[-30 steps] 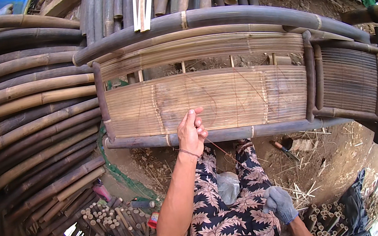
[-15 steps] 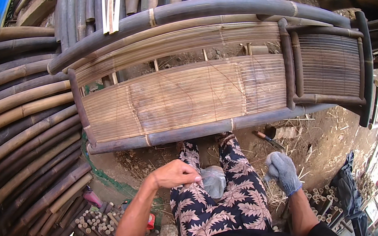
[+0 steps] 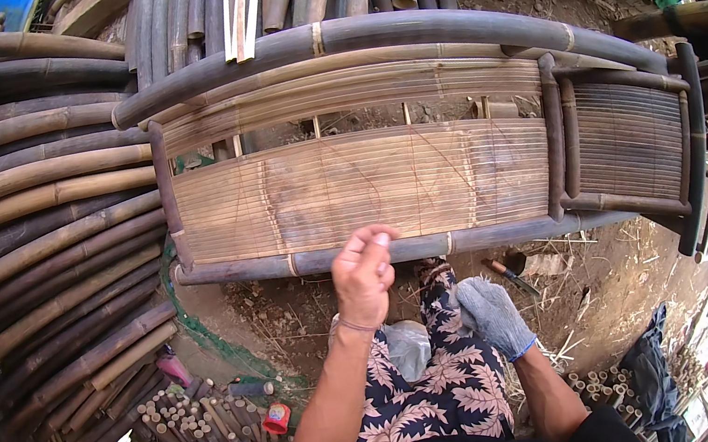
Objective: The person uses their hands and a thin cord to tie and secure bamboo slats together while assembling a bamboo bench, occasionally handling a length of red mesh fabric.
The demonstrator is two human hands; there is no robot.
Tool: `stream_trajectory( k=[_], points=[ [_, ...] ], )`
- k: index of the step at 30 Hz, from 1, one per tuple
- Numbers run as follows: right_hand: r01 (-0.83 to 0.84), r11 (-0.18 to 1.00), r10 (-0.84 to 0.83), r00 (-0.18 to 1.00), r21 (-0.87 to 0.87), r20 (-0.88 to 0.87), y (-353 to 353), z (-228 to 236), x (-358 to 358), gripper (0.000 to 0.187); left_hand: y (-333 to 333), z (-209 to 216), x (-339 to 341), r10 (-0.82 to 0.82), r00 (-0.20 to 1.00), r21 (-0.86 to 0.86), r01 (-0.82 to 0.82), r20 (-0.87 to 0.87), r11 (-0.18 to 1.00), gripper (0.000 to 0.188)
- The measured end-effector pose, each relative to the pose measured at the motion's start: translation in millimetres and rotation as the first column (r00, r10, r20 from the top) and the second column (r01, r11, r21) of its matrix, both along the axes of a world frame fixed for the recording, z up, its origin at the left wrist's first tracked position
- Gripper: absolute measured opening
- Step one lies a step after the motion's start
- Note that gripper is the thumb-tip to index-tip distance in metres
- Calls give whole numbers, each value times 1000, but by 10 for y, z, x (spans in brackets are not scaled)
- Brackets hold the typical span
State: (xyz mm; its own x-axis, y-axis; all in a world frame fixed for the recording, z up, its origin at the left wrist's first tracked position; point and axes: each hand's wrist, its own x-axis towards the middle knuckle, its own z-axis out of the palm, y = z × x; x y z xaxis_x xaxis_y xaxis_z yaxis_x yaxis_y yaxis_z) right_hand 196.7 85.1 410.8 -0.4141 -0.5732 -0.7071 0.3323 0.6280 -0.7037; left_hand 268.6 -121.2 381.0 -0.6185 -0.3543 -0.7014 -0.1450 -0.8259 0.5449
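Bamboo frame [image 3: 312, 198] with a slatted panel lies crosswise just past the person's knees, its near pole [image 3: 508, 234] facing the body, probably so that both hands can get at it without a stretch. Nearest are the patterned trousers [image 3: 426, 412], with a clear plastic bag [image 3: 409, 350] between the legs. Off to the left, short bamboo pieces [image 3: 189, 413] are bunched with cut ends showing, most likely to save ground, and a red container [image 3: 276, 418] is just beside them. The right hand [image 3: 492, 315], in a grey glove [image 3: 503, 327], is by the right knee; its fingers lie close together, the palm side is hidden, and I cannot tell whether they grasp anything. The glove may guard the skin from sharp edges. The left hand [image 3: 364, 278] is bare and raised at the near pole, fingers curled and thumb toward the index finger, as for a fine pinch; whether anything thin sits between them is too small to tell. Rightward, a wooden-handled tool [image 3: 509, 275] lies on the ground, seemingly kept within reach. Farther off, long poles [image 3: 42, 172] are stacked at the left, and beyond the frame more poles [image 3: 177, 25] lie side by side, pale strips [image 3: 244, 13] among them, perhaps sorted by kind
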Motion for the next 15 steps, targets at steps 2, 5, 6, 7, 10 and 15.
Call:
stream_trajectory(
  k=[2,5,6,7,10,15],
  points=[
    [-202,978,192,970,-56,-150,-87,-7,-13,13,178,-1,-14,-79,993,-108,89,93,990,25],
    [-408,911,357,859,-69,-367,-202,-11,9,20,332,85,-106,-31,986,-200,64,162,978,30],
    [-348,930,263,854,-118,-449,-248,-25,66,9,349,56,-71,-59,984,-186,91,171,978,31],
    [-374,922,276,816,-99,-507,-224,-98,113,7,371,38,-43,-73,981,-168,104,177,980,31],
    [-414,906,311,790,-85,-529,-220,-223,218,6,419,14,37,-83,978,-108,105,189,989,30],
    [-410,912,364,827,-17,-429,-161,-377,380,9,466,56,69,-87,972,-78,106,219,991,29]
  ],
)
